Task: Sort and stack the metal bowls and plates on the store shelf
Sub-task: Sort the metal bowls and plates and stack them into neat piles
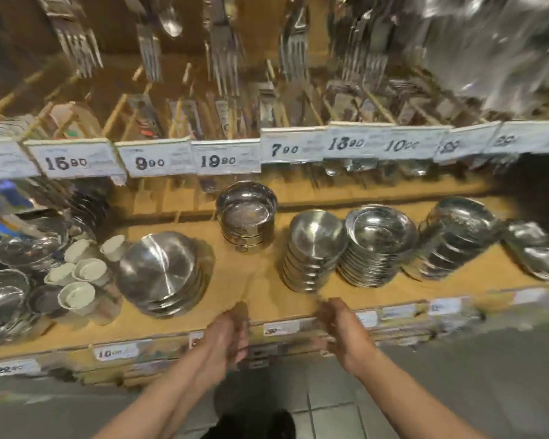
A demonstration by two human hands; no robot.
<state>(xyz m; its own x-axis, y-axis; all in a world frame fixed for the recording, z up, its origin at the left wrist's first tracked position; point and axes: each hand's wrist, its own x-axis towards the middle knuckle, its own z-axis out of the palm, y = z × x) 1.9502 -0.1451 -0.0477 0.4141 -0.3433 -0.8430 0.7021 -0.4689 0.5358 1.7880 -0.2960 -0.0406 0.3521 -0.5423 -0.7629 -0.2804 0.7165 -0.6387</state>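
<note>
Wooden store shelf (pixel 260 289), tan and grainy, runs across the aisle with price tags (pixel 159 160) hanging above it and forks on hooks higher up. Most of the sorting looks done to me. At about twelve o'clock from the bare middle patch stands a short stack of straight-walled bowls (pixel 247 213), set back near the rear ledge. Toward two o'clock a tall stack of rounded bowls (pixel 314 248) leans a little, touching a stack of rimmed plates (pixel 377 245) just beside it, and further right a third pile of dishes (pixel 457 239) slumps sideways, its layers fanned out. At nine o'clock sits a stack of wide shallow pans (pixel 162 274), neat enough. Far left, at roughly eight o'clock, loose metal bowls (pixel 10 286) and small white cups (pixel 86 270) lie jumbled together; that corner seems the bulk of what is left, along with straightening the leaning piles on the right.

Both hands hover at the shelf's front edge, around six o'clock, holding nothing. The left hand (pixel 227 335) and the right hand (pixel 343 331) are apart from each other, palms turned inward; the picture is smeared there, so I would only guess the fingers are loosely bent rather than closed.
</note>
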